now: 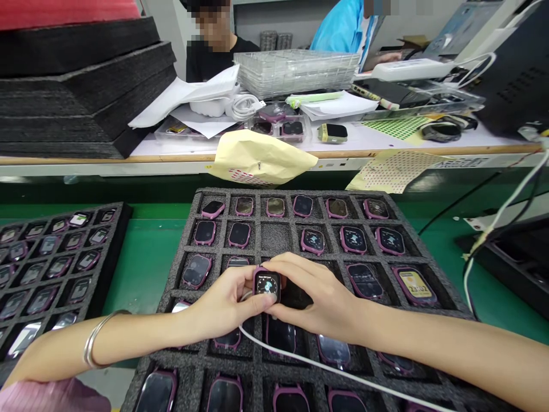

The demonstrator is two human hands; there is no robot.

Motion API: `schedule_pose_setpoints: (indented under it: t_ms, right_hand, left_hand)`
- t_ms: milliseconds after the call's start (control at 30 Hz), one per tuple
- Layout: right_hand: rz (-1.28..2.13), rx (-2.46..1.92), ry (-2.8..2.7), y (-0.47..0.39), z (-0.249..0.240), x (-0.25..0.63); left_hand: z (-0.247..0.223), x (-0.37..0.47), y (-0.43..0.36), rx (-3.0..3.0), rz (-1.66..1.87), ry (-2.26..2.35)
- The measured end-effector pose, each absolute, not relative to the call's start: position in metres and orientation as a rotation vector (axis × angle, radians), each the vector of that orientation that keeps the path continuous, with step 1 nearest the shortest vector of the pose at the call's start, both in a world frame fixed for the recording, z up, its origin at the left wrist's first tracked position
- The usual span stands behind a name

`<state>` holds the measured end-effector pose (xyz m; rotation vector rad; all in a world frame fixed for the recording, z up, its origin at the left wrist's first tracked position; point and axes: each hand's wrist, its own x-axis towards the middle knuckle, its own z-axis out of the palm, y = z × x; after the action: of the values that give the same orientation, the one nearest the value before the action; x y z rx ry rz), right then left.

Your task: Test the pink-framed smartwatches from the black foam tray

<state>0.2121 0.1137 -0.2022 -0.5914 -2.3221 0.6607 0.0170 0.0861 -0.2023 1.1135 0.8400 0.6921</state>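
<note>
Head view: left hand (218, 303) clamped on a small purple-framed smartwatch body with lit black face (267, 286), thumb across the screen's lower edge. Right hand (317, 294) on its other side, fingertips closed against the frame. Watch held above a dark grey foam tray of square compartments (275, 236), most holding similar watches. Thin white cable (309, 359) runs from beside the left fingers, over the tray, toward lower right.

Empty foam slot (275, 236) beyond hands (257, 297)
</note>
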Motion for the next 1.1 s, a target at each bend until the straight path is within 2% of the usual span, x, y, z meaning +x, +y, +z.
schedule_pose_setpoints:
  t_ms: [633, 867, 967, 1100]
  right_hand:
    - [0.687, -0.622, -2.318, 0.113, -0.201, 0.212]
    - [0.835, -0.696, -2.218, 0.135, -0.185, 0.212]
    - [0.641, -0.929, -2.183, 0.159, -0.185, 0.217]
    - [0.319, -1.023, -2.502, 0.174, -0.184, 0.220]
  left_hand:
    - [-0.200, 0.018, 0.087, 1.109, 0.696, 0.842]
    - [-0.204, 0.015, 0.086, 1.168, 0.642, 0.827]
    - [-0.204, 0.009, 0.085, 1.151, 0.602, 0.788]
    - [-0.193, -0.004, 0.084, 1.092, 0.602, 0.753]
